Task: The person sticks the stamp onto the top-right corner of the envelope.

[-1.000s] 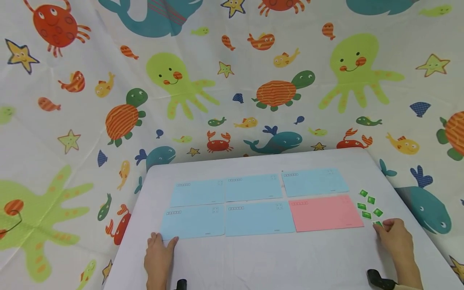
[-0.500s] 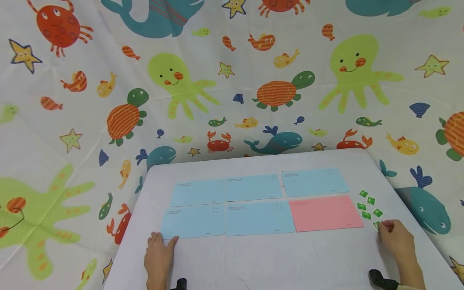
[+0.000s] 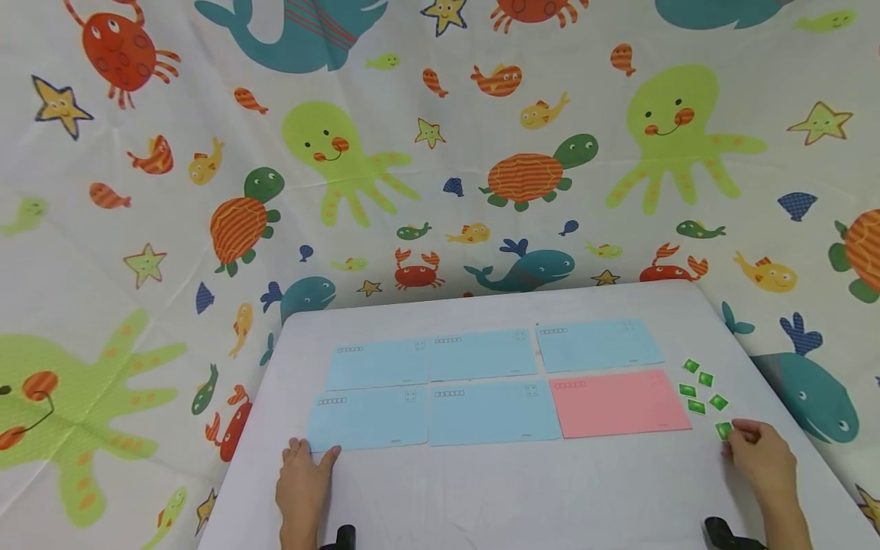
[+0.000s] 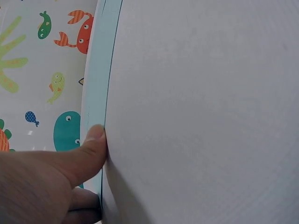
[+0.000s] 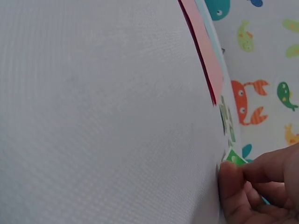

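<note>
Between thumb and index finger, my right hand (image 3: pixel 765 457) pinches a small green stamp (image 3: pixel 723 431) with a white edge, low over the table's right side. In the right wrist view the stamp (image 5: pixel 236 158) shows partly behind the fingertips. Several more green stamps (image 3: pixel 696 407) lie loose just beyond it. My left hand (image 3: pixel 302 483) rests on the table with its fingers extended and thumb spread, at the near left corner of a blue envelope (image 3: pixel 367 422). The thumb (image 4: pixel 96 135) touches that envelope's near edge in the left wrist view.
Several other blue envelopes (image 3: pixel 493 416) lie in two rows on the white table (image 3: pixel 481 496). One pink envelope (image 3: pixel 622 405) ends the near row, left of the stamps. A sea-animal curtain (image 3: pixel 440 214) hangs behind the table.
My right hand has drawn one stamp a little to the right and nearer, apart from the other stamps. The left hand has stayed at the envelope's corner.
</note>
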Demonstrator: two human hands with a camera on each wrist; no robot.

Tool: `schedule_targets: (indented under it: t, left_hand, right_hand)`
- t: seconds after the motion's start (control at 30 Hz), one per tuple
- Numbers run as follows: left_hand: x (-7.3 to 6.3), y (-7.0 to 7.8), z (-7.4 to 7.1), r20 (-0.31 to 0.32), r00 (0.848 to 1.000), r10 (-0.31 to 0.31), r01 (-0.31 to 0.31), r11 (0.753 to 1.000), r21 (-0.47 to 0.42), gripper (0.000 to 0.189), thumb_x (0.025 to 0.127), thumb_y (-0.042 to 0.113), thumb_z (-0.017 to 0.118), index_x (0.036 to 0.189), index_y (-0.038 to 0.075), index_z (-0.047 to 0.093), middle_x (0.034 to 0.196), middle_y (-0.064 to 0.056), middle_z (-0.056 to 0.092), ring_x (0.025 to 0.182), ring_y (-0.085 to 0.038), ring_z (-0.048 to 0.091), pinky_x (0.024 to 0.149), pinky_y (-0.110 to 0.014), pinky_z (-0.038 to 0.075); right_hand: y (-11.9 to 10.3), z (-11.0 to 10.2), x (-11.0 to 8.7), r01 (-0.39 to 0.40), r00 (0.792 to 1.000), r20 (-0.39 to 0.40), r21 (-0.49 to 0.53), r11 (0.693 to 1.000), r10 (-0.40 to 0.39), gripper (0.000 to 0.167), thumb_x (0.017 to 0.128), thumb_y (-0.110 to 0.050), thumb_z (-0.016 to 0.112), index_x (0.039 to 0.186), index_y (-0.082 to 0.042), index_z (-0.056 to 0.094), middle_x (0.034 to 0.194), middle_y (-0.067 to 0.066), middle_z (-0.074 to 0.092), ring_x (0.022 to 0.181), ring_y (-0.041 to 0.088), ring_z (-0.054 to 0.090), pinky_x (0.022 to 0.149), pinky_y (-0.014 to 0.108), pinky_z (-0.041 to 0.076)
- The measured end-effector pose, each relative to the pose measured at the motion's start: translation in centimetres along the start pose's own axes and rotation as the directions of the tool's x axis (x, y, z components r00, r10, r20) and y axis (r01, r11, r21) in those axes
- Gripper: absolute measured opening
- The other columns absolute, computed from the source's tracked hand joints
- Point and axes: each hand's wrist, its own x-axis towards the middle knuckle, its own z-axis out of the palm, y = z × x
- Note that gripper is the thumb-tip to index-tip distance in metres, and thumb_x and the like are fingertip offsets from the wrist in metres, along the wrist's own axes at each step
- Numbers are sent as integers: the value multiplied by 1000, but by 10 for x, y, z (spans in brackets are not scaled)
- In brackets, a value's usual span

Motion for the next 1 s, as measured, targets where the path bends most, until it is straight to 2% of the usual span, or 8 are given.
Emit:
schedule_targets:
  t: [0.13,0.27,0.43,0.5,0.6,0.67,0.73,1.0]
  left_hand:
    - [0,-1,-1,5,1000,20,-20,1000,-5,79,94,34,69,142,-20,37,152,-41,23,143,-58,23,113,-68,27]
    - [1,-1,0,-5,999,38,-38,999,-8,80,93,35,69,142,-20,38,151,-42,24,143,-58,23,112,-68,28]
    - [0,-1,0,-19,999,39,-39,999,-9,79,93,35,69,140,-21,39,151,-42,24,142,-58,24,113,-68,28]
    - [-1,-1,-1,-18,999,35,-35,999,-9,79,93,35,68,141,-21,38,151,-42,24,142,-58,24,113,-68,28]
    - [-2,-1,-1,-12,999,40,-40,999,-9,78,94,34,67,141,-21,38,151,-43,23,141,-59,24,113,-69,28]
    - [-2,-2,-1,-15,999,46,-46,999,-9,78,94,34,67,141,-21,37,151,-43,23,141,-60,24,112,-69,28]
    - [-1,-3,-1,-24,998,53,-53,999,-10,78,94,33,67,141,-21,37,151,-43,23,141,-60,25,113,-69,28]
    - [2,-2,4,-30,998,56,-57,998,-25,77,94,32,67,142,-20,37,151,-43,25,141,-59,26,114,-68,27]
  right_hand:
    - [4,-1,0,-14,1000,18,34,999,14,47,102,-11,43,143,13,39,109,29,55,61,5,58,47,16,47]
    - [3,1,-2,-14,1000,15,63,998,13,47,104,-15,46,142,12,43,111,29,58,59,2,58,47,15,47]
    - [-11,-2,-7,34,999,19,98,995,-36,52,105,-26,49,142,10,45,120,29,58,61,-3,57,52,14,51]
    - [-20,-4,-10,60,997,35,122,991,-65,55,104,-32,50,142,8,45,115,23,62,63,-3,59,56,13,53]
    - [-30,-7,-16,73,994,69,172,982,-86,60,104,-37,50,143,7,43,100,7,65,65,-3,63,62,13,55]
    - [-37,-6,-19,73,991,90,218,973,-94,62,103,-40,51,144,6,42,92,-6,62,67,-3,64,65,14,56]
    - [-43,-3,-21,70,990,102,264,962,-100,61,102,-40,52,143,5,44,88,-14,59,69,-3,64,68,14,57]
    - [-52,5,-30,104,981,108,408,907,-161,39,100,-38,60,123,-6,58,84,-19,62,74,-1,64,69,13,57]
